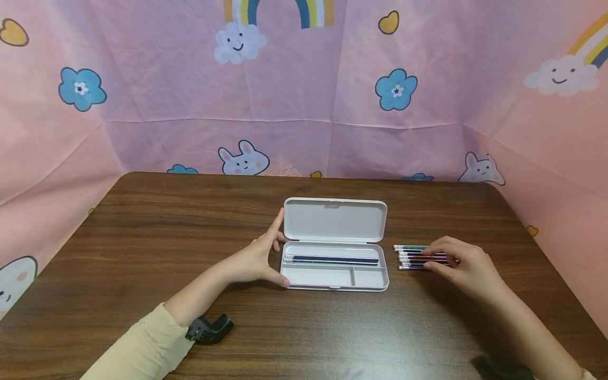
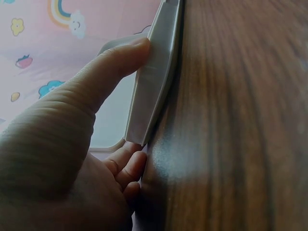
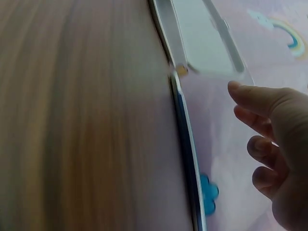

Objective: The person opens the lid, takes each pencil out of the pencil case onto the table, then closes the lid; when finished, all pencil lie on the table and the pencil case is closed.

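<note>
A white pencil case (image 1: 334,277) lies with its lid (image 1: 334,219) raised at the back. A few dark pencils (image 1: 332,259) rest in its long rear compartment. My left hand (image 1: 256,258) holds the case at its left end. Its thumb (image 2: 122,55) presses on the front wall, with the other fingers behind at the lid side. Several pencils (image 1: 410,258) lie side by side to the right of the case, eraser ends pointing left. Over them hovers my right hand (image 1: 467,264), thumb and fingers apart; the right wrist view shows nothing between them.
The case and loose pencils are on a dark wood-grain table (image 1: 180,211). A divider (image 1: 353,276) splits the front of the case into two compartments. A pink and purple printed cloth (image 1: 304,95) hangs behind the table and along its sides.
</note>
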Available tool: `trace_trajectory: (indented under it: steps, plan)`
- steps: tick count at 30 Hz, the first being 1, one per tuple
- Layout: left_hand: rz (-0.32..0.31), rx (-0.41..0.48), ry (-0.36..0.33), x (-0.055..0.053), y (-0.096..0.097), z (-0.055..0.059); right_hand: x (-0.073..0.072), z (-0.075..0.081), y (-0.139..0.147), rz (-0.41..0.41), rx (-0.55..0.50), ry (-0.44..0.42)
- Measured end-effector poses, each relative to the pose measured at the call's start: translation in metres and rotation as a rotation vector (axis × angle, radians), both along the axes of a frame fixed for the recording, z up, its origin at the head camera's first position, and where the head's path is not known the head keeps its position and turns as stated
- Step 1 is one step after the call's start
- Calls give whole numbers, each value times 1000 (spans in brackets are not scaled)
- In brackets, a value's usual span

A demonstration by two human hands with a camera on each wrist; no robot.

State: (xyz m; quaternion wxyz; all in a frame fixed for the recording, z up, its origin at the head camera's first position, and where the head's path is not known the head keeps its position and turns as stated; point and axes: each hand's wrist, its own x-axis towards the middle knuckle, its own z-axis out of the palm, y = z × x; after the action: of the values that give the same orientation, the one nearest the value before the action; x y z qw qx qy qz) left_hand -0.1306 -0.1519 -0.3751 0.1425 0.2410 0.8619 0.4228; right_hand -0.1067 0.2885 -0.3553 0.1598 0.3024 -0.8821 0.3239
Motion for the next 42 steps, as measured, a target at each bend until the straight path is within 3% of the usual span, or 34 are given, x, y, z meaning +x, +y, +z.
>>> trace_trajectory:
  steps: [5,17,42]
  plan:
    - [-4,3,-2,0,0,-1,-5,1,-22,52,0,-12]
    - [-4,0,-2,0,0,0,-14,-1,-58,86,55,-67]
    - [-6,13,-3,0,1,0,-33,-7,-97,127,166,-163]
